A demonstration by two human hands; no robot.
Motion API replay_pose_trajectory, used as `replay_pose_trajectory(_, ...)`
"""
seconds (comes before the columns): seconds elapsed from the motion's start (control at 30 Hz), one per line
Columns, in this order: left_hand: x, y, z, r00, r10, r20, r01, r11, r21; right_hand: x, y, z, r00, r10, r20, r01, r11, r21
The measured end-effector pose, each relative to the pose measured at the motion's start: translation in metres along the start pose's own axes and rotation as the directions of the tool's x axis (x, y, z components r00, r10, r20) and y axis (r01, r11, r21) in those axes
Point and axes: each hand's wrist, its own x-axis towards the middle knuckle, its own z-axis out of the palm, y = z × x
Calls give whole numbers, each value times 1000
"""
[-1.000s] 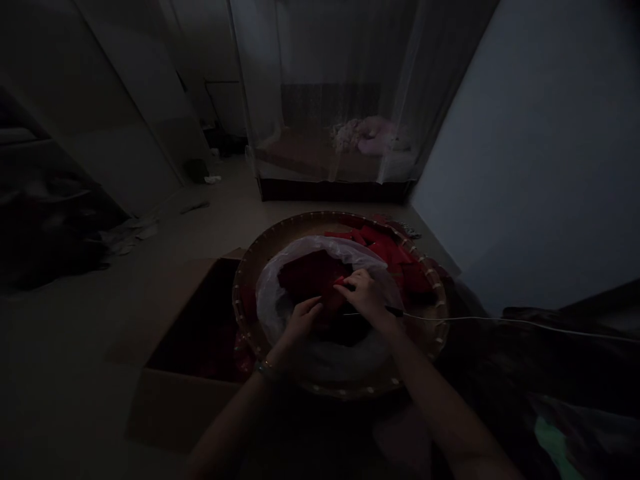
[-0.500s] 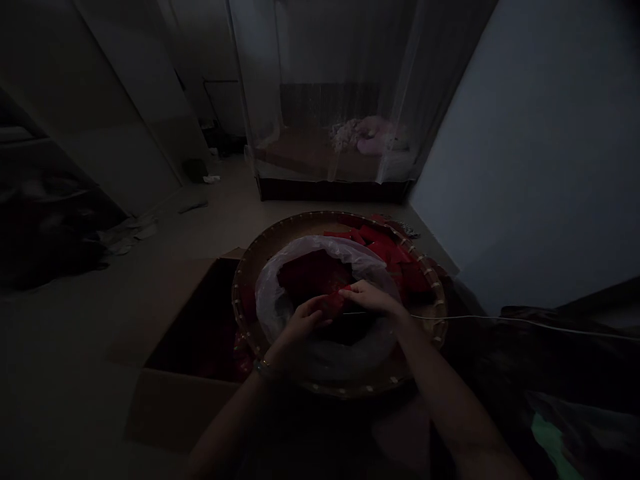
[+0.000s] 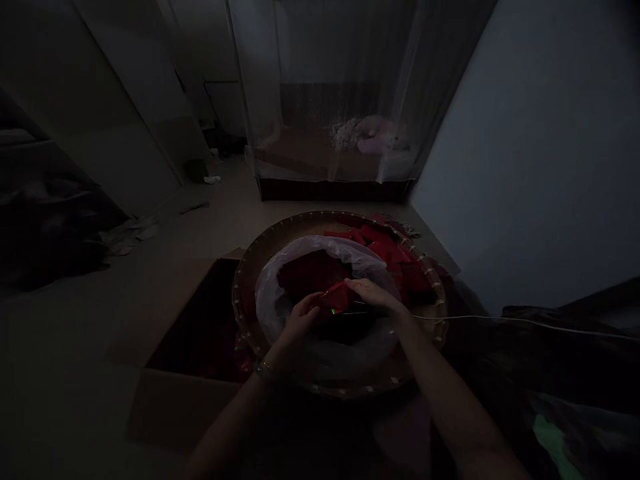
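Note:
A small, glossy red packet [image 3: 339, 296] is pinched between my two hands over the mouth of a translucent plastic bag [image 3: 271, 283]. My left hand [image 3: 303, 317] grips its left end, and my right hand [image 3: 371, 293] has its fingertips on the upper right corner. A bright greenish glint shows at the packet's lower edge. Inside the bag lies dark red material [image 3: 310, 273], too dim to make out. The bag stands in a round woven bamboo tray [image 3: 241, 267]. More flat red pieces [image 3: 390, 252] are heaped at the tray's far right.
Left of the tray, an open cardboard box [image 3: 185, 403] holds shiny red things. A thin white cord [image 3: 500, 320] runs in from the right to the bag. A netted bed [image 3: 320, 150] stands beyond, with a wall [image 3: 540, 147] at right. The room is very dark.
The red packet has turned between my fingers and shows a broader face, with a glint at its lower edge. My hands have barely shifted.

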Motion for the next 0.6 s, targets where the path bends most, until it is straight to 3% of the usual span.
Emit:
replay_pose_trajectory(0.07, -2, 1, 3, 977, 203, -56, -181, 945, 271, 1, 0, 1, 1000, 4, -7, -4, 1000, 2)
replay_pose_trajectory(0.17, -5, 7, 8, 882, 472, -17, -352, 680, 643, 2, 0, 6, 1000, -1, 5, 1, 1000, 14)
replay_pose_trajectory(0.23, -6, 12, 9, 850, 526, 26, -366, 554, 748, 3, 0, 10, 1000, -16, 8, 16, 1000, 8)
replay_pose_trajectory(0.3, -5, 15, 9, 847, 530, 39, -358, 515, 778, 5, 0, 14, 999, -25, 25, 25, 1000, 7)
replay_pose_trajectory(0.37, -4, 17, 7, 862, 507, 22, -343, 550, 762, 6, 0, 16, 998, -21, 57, 21, 1000, 16)
replay_pose_trajectory(0.47, 2, 18, 3, 921, 384, -74, -256, 736, 626, 8, -2, 16, 993, -25, 112, 22, 999, 27)
replay_pose_trajectory(0.53, 7, 18, 0, 967, 217, -132, -143, 893, 426, 8, -6, 16, 988, -26, 154, 24, 1000, 12)
replay_pose_trajectory(0.6, 13, 18, -1, 993, 40, -108, -23, 987, 157, 8, -12, 16, 980, -26, 195, 28, 1000, -6)
